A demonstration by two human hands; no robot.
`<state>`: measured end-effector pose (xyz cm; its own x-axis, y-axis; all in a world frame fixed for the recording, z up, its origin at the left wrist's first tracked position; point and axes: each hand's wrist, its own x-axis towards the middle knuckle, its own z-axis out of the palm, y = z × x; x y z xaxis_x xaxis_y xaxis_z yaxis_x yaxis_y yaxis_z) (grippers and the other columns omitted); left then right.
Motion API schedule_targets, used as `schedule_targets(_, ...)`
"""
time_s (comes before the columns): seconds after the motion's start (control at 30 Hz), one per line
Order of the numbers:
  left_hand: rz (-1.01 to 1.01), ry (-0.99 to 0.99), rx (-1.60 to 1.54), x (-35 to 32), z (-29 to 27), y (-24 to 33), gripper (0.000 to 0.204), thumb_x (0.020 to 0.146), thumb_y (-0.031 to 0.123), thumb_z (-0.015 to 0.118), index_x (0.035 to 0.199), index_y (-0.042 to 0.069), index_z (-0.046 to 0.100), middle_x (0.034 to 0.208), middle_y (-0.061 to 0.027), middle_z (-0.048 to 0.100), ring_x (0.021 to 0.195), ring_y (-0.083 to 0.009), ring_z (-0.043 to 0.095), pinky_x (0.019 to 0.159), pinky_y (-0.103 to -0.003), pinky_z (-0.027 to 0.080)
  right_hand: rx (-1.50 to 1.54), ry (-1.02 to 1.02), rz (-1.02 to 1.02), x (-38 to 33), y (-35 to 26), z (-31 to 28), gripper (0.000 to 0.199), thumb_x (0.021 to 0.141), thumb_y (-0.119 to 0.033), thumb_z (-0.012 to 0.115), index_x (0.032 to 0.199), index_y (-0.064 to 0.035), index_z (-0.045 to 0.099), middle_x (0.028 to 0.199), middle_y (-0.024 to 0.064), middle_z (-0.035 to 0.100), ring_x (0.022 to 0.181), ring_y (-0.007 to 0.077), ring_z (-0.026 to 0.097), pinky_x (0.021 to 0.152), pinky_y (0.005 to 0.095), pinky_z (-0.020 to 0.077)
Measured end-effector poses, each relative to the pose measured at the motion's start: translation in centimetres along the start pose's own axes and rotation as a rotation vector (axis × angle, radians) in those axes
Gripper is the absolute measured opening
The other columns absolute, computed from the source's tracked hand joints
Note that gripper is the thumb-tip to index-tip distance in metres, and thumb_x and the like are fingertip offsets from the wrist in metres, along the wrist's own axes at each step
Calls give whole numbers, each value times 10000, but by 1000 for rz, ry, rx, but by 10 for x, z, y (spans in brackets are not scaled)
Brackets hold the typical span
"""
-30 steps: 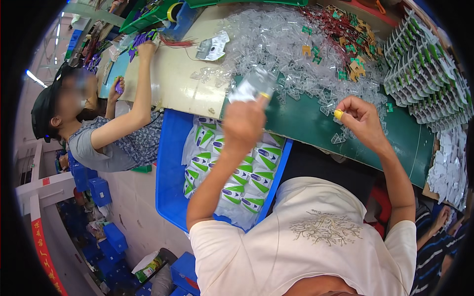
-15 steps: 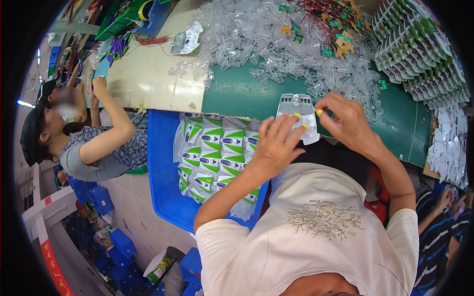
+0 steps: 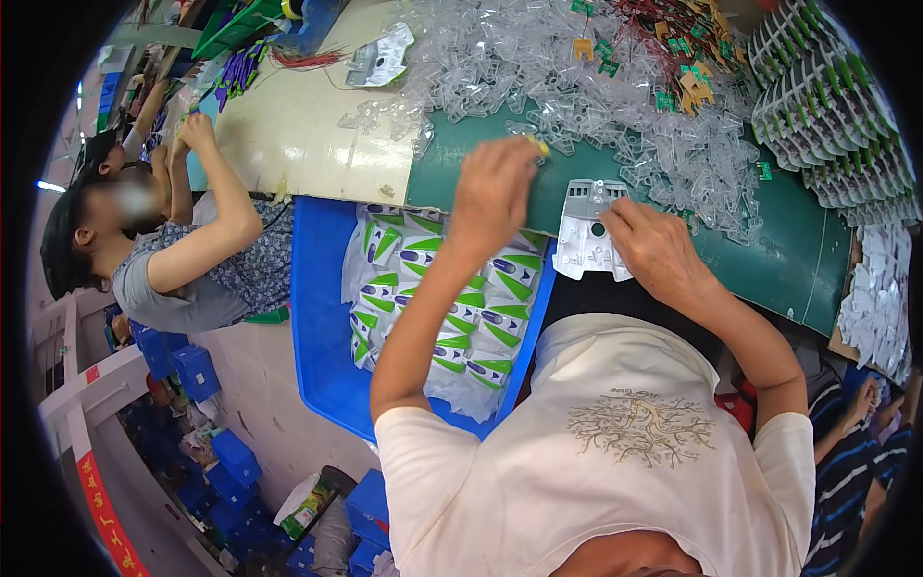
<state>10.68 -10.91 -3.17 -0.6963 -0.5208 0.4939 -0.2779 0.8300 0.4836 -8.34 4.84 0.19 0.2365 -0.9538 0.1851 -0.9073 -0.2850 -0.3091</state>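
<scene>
— Where do we see the white-and-grey shell [image 3: 575, 237]?

— We find it just to the right of the blue bin [image 3: 315, 332], near the bin's far corner. It lies on the green mat [image 3: 769, 252], and its near end sticks out over the edge.

— And how is the right hand [image 3: 661, 248]?

— It touches the right side of the shell. The fingertips are together there, but the thumb is mostly hidden from us, so we cannot tell if they clamp the shell.

— What about the left hand [image 3: 492, 197]?

— It is above the far side of the bin, well apart from the shell. It is blurred, with a yellow spot at one fingertip, and we cannot tell whether the fingers hold something.

— What else is difficult for us?

— The left forearm [image 3: 415, 332] covers some white-and-green housings [image 3: 490, 319] inside the bin. Beyond the bin, the clear plastic pieces [image 3: 461, 67] are so mixed that we cannot separate them, and the heap is cut off at the top. To the left of the bin, a co-worker [image 3: 178, 288] has raised hands, too small for us to see what they hold.
</scene>
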Motion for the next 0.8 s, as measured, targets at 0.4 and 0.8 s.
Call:
schedule_targets(0.4,-19,-52,112,-32,0,-6,462,721,-29,657,1178,27,623,1022,-144,582,915,-294,604,796,-400,494,75,-51,23,0,5,-12,271,702,49,625,967,3,598,906,102,538,748,264,619,598,389,520)
schedule_targets(0.8,-54,-107,39,-36,-10,31,331,764,-17,716,1085,-3,638,1094,-151,624,948,-319,626,801,-388,511,83,-62,15,0,18,-8,281,737,23,608,1012,-31,627,953,78,597,761,271,660,601,381,525)
